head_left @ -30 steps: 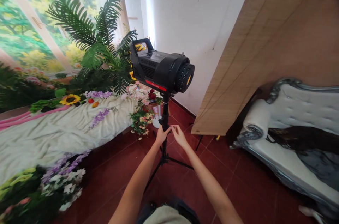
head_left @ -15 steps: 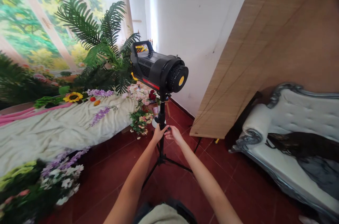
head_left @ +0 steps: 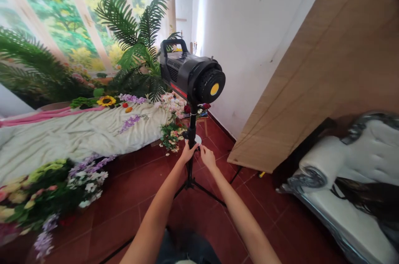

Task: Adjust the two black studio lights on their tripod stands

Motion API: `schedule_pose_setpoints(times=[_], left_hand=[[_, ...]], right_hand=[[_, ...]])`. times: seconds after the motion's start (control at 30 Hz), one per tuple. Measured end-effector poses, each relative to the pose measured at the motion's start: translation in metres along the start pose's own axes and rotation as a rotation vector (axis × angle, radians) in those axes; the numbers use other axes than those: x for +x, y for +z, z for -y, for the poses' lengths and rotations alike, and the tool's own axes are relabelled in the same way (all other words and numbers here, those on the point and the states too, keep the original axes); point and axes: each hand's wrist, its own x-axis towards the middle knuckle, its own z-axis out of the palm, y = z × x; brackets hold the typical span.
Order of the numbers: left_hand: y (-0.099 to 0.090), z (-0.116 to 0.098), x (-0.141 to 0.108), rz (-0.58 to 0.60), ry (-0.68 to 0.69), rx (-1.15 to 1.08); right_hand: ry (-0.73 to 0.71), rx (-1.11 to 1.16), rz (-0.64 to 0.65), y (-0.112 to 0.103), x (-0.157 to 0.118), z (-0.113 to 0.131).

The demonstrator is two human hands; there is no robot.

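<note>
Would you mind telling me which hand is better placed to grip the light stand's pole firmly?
Probably the left hand: its fingers are already wrapped on the stand pole below the studio light, while the right hand sits just beside it.

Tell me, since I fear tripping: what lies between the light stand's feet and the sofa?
In the head view, bare red tile floor separates the light stand from the sofa; a leaning wooden board stands behind.

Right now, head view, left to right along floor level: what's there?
Flower bunch → pale sheet → left hand on the stand pole → right hand → leaning wooden board → white sofa.
</note>
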Motion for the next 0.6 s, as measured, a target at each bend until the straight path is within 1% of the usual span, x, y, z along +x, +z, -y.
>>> schedule_pose_setpoints(times=[0.07,0.17,0.23,0.27,0.37,0.43,0.5,0.53,0.6], left_hand=[[0.003,0.001,-0.005,-0.051,0.005,0.000],[0.006,0.006,-0.022,-0.146,0.059,0.012],[0.006,0.015,-0.044,-0.199,0.053,0.014],[0.004,0.021,-0.059,-0.212,0.026,0.008],[-0.005,0.044,-0.118,-0.201,-0.133,-0.007],[-0.020,0.062,-0.167,-0.211,-0.276,-0.011],[-0.044,0.078,-0.221,-0.284,-0.440,-0.015],[-0.060,0.085,-0.250,-0.336,-0.521,-0.017],[-0.101,0.092,-0.312,-0.452,-0.671,0.021]], right_hand=[[0.079,0.106,0.052,0.002,0.005,-0.002],[0.299,0.389,0.156,0.006,0.010,0.001],[0.473,0.657,0.225,0.008,0.012,0.006],[0.546,0.790,0.266,0.008,0.012,0.009],[0.677,1.092,0.377,0.007,0.014,0.016],[0.732,1.221,0.370,0.008,0.013,0.017],[0.772,1.335,0.297,0.012,0.008,0.011],[0.775,1.388,0.233,0.016,0.001,0.006],[0.772,1.443,0.066,0.029,-0.021,-0.009]])
